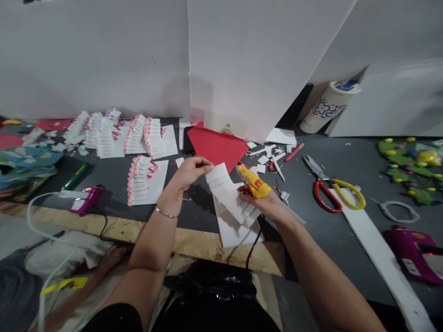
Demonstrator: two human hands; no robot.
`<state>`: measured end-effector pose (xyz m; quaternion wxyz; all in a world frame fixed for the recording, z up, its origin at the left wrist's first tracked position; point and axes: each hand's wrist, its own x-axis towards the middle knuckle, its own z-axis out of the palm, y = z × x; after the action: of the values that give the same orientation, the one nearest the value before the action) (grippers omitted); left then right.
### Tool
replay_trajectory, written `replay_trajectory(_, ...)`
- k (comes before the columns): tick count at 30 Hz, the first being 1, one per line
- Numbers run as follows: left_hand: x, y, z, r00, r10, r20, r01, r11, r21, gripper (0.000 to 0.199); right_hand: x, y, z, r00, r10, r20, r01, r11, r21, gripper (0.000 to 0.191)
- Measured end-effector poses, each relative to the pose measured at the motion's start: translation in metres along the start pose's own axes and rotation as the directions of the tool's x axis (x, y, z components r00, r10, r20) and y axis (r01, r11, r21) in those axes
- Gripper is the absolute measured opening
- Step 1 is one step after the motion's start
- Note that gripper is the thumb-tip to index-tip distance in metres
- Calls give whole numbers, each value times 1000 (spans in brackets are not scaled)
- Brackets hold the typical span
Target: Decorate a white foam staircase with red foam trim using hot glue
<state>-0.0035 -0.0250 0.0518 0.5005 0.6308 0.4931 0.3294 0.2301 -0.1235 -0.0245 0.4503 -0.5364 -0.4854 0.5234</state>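
Smooth plastic is noted on the glue gun [255, 182], matt, paper-like stock in the layered strips [224, 186], shiny metal on the scissor blades [317, 168], rough bare wood along the table edge [197, 244], felt-like cloth in the green cutouts [402, 160].

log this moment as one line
left grip: pinching layered white piece at its edge | right grip: holding yellow glue gun | nearby: red sheet beyond, scissors to the right
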Motion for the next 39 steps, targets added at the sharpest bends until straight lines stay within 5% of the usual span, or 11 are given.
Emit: replay_trajectory(39,-1,6,1,1000,16,23,-16,1000,19,22,-1,1,0,1000,-3,3,3,1000,-9,34)
